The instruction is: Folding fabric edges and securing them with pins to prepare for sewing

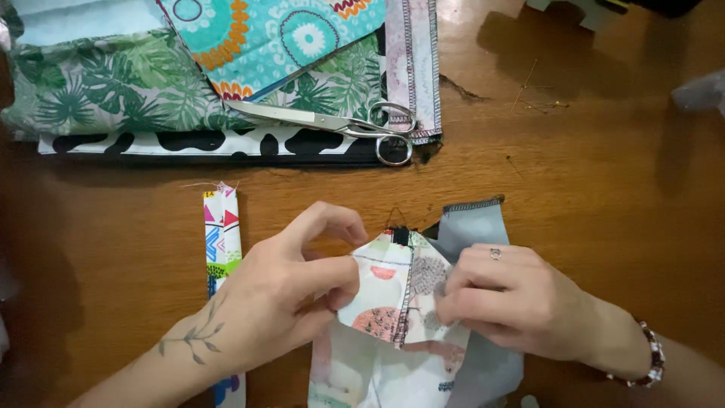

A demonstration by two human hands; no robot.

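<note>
My left hand and my right hand both pinch a small sewn fabric piece near the table's front edge. The piece is pale with pink and grey blotches, has a grey lining and a dark stitched seam down its middle. My left thumb and forefinger grip its left flap. The fingers of my right hand press on its right flap. A ring sits on my right hand and a beaded bracelet on that wrist. A leaf tattoo marks my left forearm.
Metal scissors lie on a stack of patterned fabrics at the back left. A narrow strip of colourful triangle-print fabric lies left of my left hand. Loose pins rest on the brown wooden table.
</note>
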